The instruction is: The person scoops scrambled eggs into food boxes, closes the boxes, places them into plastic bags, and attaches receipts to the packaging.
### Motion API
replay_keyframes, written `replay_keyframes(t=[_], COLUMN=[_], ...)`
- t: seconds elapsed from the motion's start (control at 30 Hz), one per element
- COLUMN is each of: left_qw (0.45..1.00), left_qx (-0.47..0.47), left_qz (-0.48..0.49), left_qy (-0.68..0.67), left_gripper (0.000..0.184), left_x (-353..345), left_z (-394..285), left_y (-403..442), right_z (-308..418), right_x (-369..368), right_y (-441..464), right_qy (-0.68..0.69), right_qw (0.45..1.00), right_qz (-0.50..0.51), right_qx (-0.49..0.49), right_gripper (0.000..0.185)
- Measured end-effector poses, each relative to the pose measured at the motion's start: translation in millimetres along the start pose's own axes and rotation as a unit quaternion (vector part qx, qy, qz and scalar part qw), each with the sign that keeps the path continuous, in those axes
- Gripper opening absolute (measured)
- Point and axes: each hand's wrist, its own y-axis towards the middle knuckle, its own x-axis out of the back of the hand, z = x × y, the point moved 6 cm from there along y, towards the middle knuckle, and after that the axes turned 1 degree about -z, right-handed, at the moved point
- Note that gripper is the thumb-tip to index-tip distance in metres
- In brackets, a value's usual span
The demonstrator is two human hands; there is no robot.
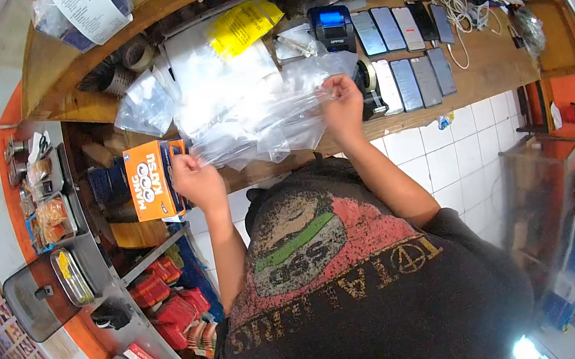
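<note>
Plastic (261, 132), clear and creased, spans the gap between two hands at the bench's (482, 67) near side, and we note the left hand (198, 181) pinching one end beside an orange box (157, 180), though we cannot tell whether hand and box touch. We find the right hand (343, 103) with fingertips closed on the other end, near a tape dispenser (366, 79). Beyond the sheet we log a yellow bag (246, 25) atop pale wrapping (200, 68), then, rightward, a printer (333, 29) and two rows of phones (388, 29).
</note>
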Motion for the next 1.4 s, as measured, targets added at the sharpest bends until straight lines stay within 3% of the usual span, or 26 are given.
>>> replay_keyframes(t=[0.07,0.13,0.2,0.27,0.33,0.4,0.47,0.53,0.57,0.6,0.67,0.73,0.8,0.83,0.87,0.9,1.0,1.03,1.07,1.1,1.13,1.2,1.27,1.3,1.33,1.4], left_qw=[0.998,0.972,0.973,0.946,0.962,0.990,0.997,1.000,0.985,0.986,0.967,0.953,0.957,0.971,0.979,0.987,0.997,0.997,0.992,0.968,0.961,0.951,0.976,0.979,0.978,0.989], left_qx=[0.057,0.086,0.057,0.087,0.076,0.023,0.065,-0.017,0.018,0.023,0.072,0.102,0.094,0.128,0.158,0.148,0.034,0.038,0.067,0.097,0.121,0.150,0.144,0.137,0.149,0.050], left_qz=[0.006,0.033,0.099,0.241,0.241,0.017,0.029,-0.002,0.001,0.000,0.187,0.235,0.217,0.147,0.076,0.042,0.033,0.033,0.071,0.107,0.193,0.206,0.155,0.122,0.118,0.125], left_qy=[-0.031,-0.214,-0.201,-0.196,-0.107,-0.137,-0.032,-0.002,-0.171,-0.167,-0.157,-0.161,-0.166,-0.135,-0.105,-0.055,0.055,0.057,-0.075,-0.206,-0.158,-0.176,-0.047,-0.084,-0.081,0.063], left_gripper=[0.019,0.008,0.011,0.017,0.029,0.036,0.029,0.019,0.020,0.020,0.028,0.024,0.018,0.018,0.020,0.024,0.011,0.011,0.018,0.029,0.050,0.045,0.041,0.040,0.040,0.046], left_x=[-7,-22,-29,-51,-57,-27,-17,-14,-23,-26,-56,-74,-75,-66,-57,-37,-34,-36,-48,-56,-65,-69,-67,-61,-65,-69], left_z=[12,17,7,-13,-5,10,15,9,11,10,11,2,14,49,71,53,57,62,70,73,65,35,64,72,77,70], left_y=[5,10,5,-14,-12,9,9,10,7,0,-18,-34,-31,-23,-18,-15,-22,-25,-26,-28,-31,-42,-31,-29,-31,-44], right_z=[17,6,20,43,12,-16,-20,-15,0,0,-5,-14,-13,-33,-30,-52,-43,-44,-42,-43,-49,-64,-55,-34,-46,-34], right_x=[7,11,-4,-14,-14,22,36,40,40,38,19,5,4,29,50,71,65,63,62,50,38,30,39,45,47,34], right_y=[6,10,10,-3,2,34,41,39,42,39,32,17,8,27,42,56,53,51,48,43,35,32,34,45,52,50], right_qy=[-0.058,-0.065,-0.187,-0.225,-0.329,-0.284,-0.244,-0.067,-0.146,-0.147,-0.143,-0.188,-0.276,-0.223,-0.298,-0.243,-0.102,-0.105,-0.108,-0.085,-0.061,-0.158,-0.261,-0.268,-0.155,-0.107], right_qw=[0.997,0.996,0.968,0.948,0.938,0.956,0.966,0.993,0.979,0.980,0.988,0.980,0.958,0.973,0.949,0.961,0.985,0.990,0.990,0.996,0.991,0.983,0.963,0.961,0.986,0.991], right_qz=[0.003,0.000,0.039,0.029,0.048,-0.048,-0.063,-0.079,-0.110,-0.104,0.019,0.056,0.018,-0.034,-0.090,-0.113,-0.100,-0.070,-0.065,-0.007,0.050,0.090,0.058,0.056,0.042,0.064], right_qx=[-0.052,-0.056,0.163,0.223,0.099,0.058,0.061,-0.064,0.088,0.085,0.052,0.028,0.080,0.055,0.057,0.073,0.098,0.059,0.056,-0.027,-0.109,-0.020,0.016,0.044,-0.045,-0.055], right_gripper=[0.015,0.017,0.017,0.020,0.023,0.034,0.034,0.023,0.020,0.020,0.023,0.028,0.030,0.015,0.016,0.020,0.025,0.027,0.027,0.030,0.033,0.035,0.031,0.024,0.024,0.025])
